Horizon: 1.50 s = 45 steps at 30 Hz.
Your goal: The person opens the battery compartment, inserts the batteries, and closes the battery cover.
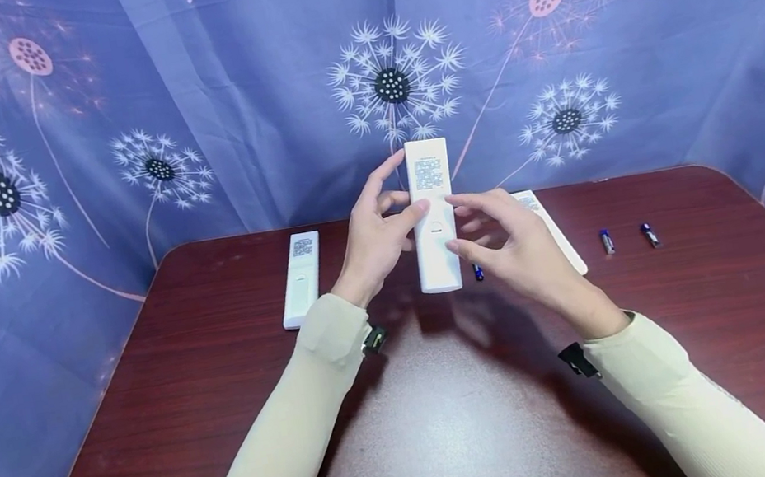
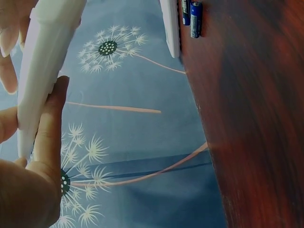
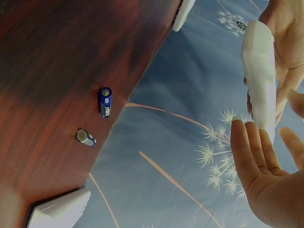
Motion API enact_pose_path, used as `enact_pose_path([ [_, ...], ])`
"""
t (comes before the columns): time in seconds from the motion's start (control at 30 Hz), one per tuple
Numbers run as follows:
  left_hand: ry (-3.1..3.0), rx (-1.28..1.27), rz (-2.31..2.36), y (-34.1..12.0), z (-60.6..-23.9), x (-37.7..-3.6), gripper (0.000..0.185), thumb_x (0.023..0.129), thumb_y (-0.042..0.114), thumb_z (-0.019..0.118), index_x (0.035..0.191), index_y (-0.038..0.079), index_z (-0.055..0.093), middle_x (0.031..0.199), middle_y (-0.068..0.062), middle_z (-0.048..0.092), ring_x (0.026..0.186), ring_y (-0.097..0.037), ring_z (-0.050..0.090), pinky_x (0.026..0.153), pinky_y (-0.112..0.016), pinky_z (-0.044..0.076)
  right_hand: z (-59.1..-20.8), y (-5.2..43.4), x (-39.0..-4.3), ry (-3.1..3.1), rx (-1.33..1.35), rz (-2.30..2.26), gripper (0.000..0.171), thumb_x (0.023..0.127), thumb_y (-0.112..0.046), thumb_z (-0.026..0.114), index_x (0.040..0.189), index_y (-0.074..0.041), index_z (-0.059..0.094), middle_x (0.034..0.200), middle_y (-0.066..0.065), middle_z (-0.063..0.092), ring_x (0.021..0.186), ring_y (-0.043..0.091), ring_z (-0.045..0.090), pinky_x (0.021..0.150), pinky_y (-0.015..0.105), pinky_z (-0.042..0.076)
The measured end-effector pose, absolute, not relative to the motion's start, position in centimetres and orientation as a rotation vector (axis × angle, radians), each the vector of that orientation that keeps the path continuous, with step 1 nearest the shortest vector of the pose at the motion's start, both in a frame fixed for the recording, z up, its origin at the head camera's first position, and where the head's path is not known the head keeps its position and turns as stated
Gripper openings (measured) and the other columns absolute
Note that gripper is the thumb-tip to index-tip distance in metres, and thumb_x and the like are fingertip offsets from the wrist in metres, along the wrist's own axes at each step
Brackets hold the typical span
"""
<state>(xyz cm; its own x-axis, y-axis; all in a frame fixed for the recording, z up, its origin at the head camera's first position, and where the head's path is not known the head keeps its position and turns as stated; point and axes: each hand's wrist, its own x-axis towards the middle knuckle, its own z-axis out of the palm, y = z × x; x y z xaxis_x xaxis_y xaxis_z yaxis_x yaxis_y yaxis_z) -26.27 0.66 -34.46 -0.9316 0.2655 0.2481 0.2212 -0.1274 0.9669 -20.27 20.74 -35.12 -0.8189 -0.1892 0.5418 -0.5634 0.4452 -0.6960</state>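
A white remote (image 1: pixel 433 218) stands upright above the dark red table (image 1: pixel 413 434), its labelled back toward me. My left hand (image 1: pixel 378 235) grips it from the left, thumb across its back and fingers behind. My right hand (image 1: pixel 503 240) is at its right edge with fingers nearly straight, thumb and forefinger tips touching the lower back panel. In the left wrist view the remote (image 2: pixel 45 66) lies between the thumb and the fingers (image 2: pixel 50 137). The right wrist view shows the remote (image 3: pixel 260 76) just beyond my straight right fingers (image 3: pixel 251 147).
A second white remote (image 1: pixel 301 278) lies on the table at the left. A third remote (image 1: pixel 556 234) lies behind my right hand. Two small blue batteries (image 1: pixel 606 240) (image 1: pixel 649 235) lie at the right, another (image 1: pixel 478 272) under the held remote. A dandelion-print blue cloth (image 1: pixel 106 107) hangs behind.
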Motion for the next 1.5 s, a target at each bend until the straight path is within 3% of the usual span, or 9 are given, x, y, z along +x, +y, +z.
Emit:
enact_pose_path([
  [0.23,2.064,0.611,2.267,0.61,-34.45,-26.19,0.071,0.100,-0.001,0.072,0.158,0.032,0.051,0.110,-0.017,0.069,0.084,-0.031,0.076,0.063,-0.041,0.064,-35.05,20.63,-20.25,-2.328,0.656,1.277,0.054,0.088,0.002,0.086,0.139,-0.002,0.067,0.119,0.019,0.063,0.100,0.028,0.070,0.080,0.036,0.062],
  [0.6,2.063,0.637,2.270,0.77,-34.47,-26.00,0.072,0.100,-0.001,0.071,0.160,0.033,0.050,0.110,-0.016,0.068,0.084,-0.030,0.076,0.064,-0.044,0.064,-35.30,20.53,-20.12,-2.362,0.646,1.281,0.043,0.087,0.003,0.086,0.129,-0.001,0.074,0.112,0.017,0.057,0.092,0.026,0.067,0.078,0.026,0.060],
  [1.17,2.070,0.613,2.296,0.57,-34.13,-26.02,0.074,0.099,-0.003,0.072,0.160,0.033,0.050,0.108,-0.016,0.066,0.082,-0.026,0.075,0.060,-0.037,0.062,-35.27,20.02,-19.80,-2.428,0.710,1.222,0.047,0.086,0.003,0.088,0.129,-0.004,0.071,0.117,0.014,0.054,0.096,0.024,0.067,0.076,0.045,0.061],
  [1.5,2.092,0.614,2.283,0.65,-34.05,-25.83,0.074,0.098,-0.002,0.073,0.159,0.033,0.051,0.108,-0.016,0.066,0.082,-0.026,0.076,0.058,-0.035,0.061,-35.36,19.73,-19.71,-2.438,0.672,1.221,0.044,0.085,0.004,0.088,0.125,-0.002,0.070,0.115,0.017,0.054,0.094,0.028,0.067,0.079,0.047,0.062],
])
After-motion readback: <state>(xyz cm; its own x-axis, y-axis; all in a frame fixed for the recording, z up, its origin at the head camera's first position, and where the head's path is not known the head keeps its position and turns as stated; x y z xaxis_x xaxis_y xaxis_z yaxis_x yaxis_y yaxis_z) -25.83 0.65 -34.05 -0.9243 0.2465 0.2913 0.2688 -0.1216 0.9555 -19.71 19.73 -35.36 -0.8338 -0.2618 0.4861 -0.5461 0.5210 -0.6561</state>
